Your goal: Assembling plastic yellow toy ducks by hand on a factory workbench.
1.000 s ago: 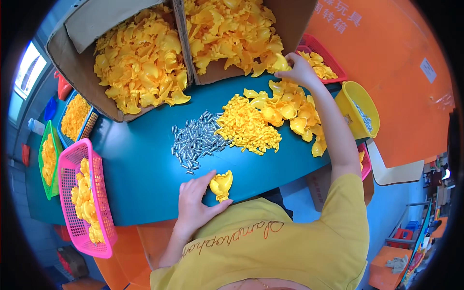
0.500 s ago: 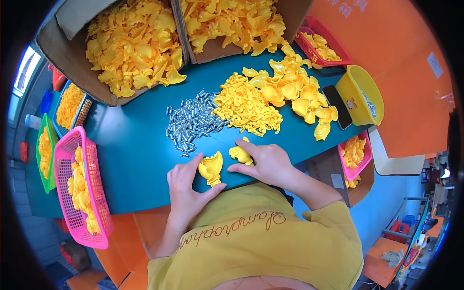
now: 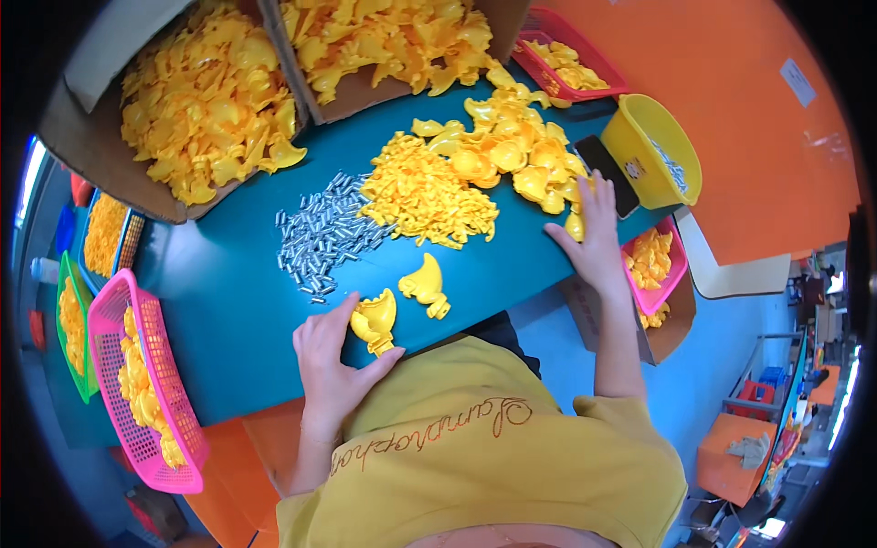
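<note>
1. Since half a second ago, the right hand [image 3: 596, 239] has left the yellow plastic piece near the body and has reached out to the right end of the teal tabletop [image 3: 228, 320].
2. Now this hand lies with fingers spread, palm down, at the edge of the heap of large yellow plastic shells [image 3: 512, 151]; it touches the nearest shell, and whether it grips it cannot be told.
3. The left hand [image 3: 329, 356] stays at the near edge of the tabletop and pinches a yellow fan-shaped plastic piece [image 3: 376, 321] between thumb and fingers.
4. A second yellow plastic piece [image 3: 425, 285] lies free on the tabletop, just beside the first, on its right.
5. Behind them are a pile of small silver metal pins [image 3: 324, 233] and a heap of small yellow plastic bits [image 3: 425, 192], touching each other.
6. Two open cardboard boxes [image 3: 100, 173] full of yellow parts stand at the far side.
7. A pink plastic basket [image 3: 110, 365] with yellow parts stands on the left, and a yellow plastic bucket [image 3: 650, 151] on the right.
</note>
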`<action>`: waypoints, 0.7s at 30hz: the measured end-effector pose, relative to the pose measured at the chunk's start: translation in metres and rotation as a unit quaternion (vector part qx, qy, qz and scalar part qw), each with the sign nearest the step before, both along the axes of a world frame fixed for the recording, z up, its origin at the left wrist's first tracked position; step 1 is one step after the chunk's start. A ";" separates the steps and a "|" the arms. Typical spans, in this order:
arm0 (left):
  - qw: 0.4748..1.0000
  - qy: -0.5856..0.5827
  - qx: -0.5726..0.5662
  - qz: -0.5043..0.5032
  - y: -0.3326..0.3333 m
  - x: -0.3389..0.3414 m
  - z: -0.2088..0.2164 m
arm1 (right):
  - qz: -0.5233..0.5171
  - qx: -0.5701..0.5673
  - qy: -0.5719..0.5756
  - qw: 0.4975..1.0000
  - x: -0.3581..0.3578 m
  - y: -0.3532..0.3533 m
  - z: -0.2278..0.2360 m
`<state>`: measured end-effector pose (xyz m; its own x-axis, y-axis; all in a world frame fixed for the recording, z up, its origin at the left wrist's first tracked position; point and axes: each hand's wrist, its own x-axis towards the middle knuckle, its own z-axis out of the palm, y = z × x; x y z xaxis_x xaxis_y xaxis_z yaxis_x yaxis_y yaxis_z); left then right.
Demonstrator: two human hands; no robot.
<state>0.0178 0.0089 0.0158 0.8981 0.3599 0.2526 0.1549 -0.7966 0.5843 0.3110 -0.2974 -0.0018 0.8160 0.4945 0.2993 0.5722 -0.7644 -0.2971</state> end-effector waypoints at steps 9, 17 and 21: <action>1.000 -0.009 0.012 0.022 -0.004 -0.003 -0.006 | 0.098 0.099 0.058 0.989 0.018 0.069 0.004; 1.000 -0.011 0.013 0.014 -0.003 0.001 -0.003 | 0.090 0.174 -0.007 0.981 0.041 0.050 0.052; 1.000 -0.010 0.012 0.013 -0.002 -0.001 -0.001 | 0.130 0.166 0.011 0.977 0.089 0.078 0.075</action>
